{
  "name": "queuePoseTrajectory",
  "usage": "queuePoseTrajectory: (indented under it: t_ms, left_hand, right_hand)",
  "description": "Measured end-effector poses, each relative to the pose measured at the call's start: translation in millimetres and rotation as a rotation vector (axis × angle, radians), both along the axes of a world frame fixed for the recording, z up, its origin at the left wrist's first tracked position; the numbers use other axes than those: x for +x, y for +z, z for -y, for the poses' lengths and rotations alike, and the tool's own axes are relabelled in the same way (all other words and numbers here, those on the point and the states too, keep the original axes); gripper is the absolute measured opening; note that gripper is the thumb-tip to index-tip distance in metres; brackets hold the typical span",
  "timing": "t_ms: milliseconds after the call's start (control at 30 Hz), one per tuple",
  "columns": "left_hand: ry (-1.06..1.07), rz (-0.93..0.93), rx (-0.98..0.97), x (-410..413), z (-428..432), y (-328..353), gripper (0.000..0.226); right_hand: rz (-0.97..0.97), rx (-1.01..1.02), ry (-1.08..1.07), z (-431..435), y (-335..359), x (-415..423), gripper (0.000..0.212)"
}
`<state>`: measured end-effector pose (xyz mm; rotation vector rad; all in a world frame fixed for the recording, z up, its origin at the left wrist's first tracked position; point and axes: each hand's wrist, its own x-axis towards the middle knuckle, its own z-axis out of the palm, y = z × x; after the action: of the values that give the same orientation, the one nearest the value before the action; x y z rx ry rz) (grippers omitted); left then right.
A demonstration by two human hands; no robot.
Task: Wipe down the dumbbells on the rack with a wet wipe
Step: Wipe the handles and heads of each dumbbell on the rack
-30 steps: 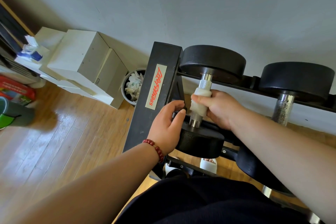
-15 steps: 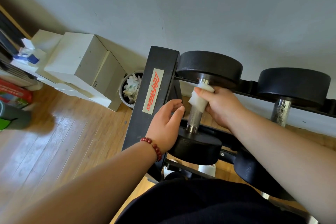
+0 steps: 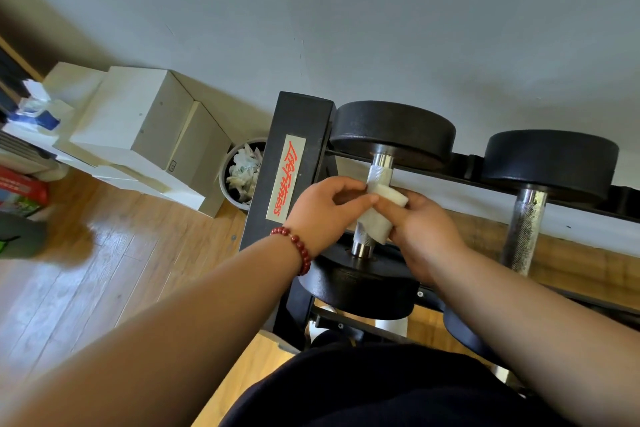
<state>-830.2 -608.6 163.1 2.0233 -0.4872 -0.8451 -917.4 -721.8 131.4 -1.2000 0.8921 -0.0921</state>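
The wet wipe [image 3: 381,215] is wrapped round the bar [image 3: 379,166] of the first dumbbell [image 3: 391,132], which lies on the black rack [image 3: 298,166]. The bar's long way runs from the round weight near the person up to the round weight by the wall. The right hand [image 3: 422,229] comes from the right and curls its fingers round the wipe and the bar. The left hand [image 3: 325,215] comes from the left and pinches the wipe's edge with thumb and finger. Both hands meet at the middle of the bar. I think the next rub must slide along the bar, since shiny metal shows bare at both ends. The second dumbbell [image 3: 550,159] sits to the right, nearer the right hand.
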Motion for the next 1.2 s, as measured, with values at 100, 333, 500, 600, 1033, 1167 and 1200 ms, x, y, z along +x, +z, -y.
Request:
queuePoseTrajectory:
  t_ms: [100,333,500,600,1033,1167,1200]
  left_hand:
    - [0.028,-0.066,-0.031,-0.2,-1.2,-5.8,0.029]
    - [0.054,-0.054,-0.039,0.0,-1.6,-6.7,0.005]
    - [0.106,-0.098,-0.087,2.9,-11.6,-8.5,0.009]
    - [0.172,-0.198,-0.167,4.6,-15.1,-6.7,0.008]
    - [0.358,-0.367,-0.133,15.5,10.3,-15.9,0.012]
    - [0.246,-0.131,-0.051,10.8,20.9,-13.7,0.011]
    - [0.218,-0.078,-0.052,11.0,20.3,-13.8,0.009]
  right_hand:
    - [0.019,0.086,-0.049,-0.1,3.5,-0.9,0.006]
    - [0.093,0.157,-0.069,-0.4,17.1,-8.0,0.020]
    - [-0.021,-0.340,-0.010,-0.2,20.8,-20.6,0.021]
    - [0.000,-0.433,0.000,-3.9,27.3,-19.9,0.006]
    - [0.016,-0.468,-0.115,-27.1,26.9,-25.2,0.019]
    - [0.005,-0.460,-0.181,-30.2,24.8,-28.8,0.016]
    - [0.006,-0.459,-0.183,-30.8,24.9,-28.5,0.015]
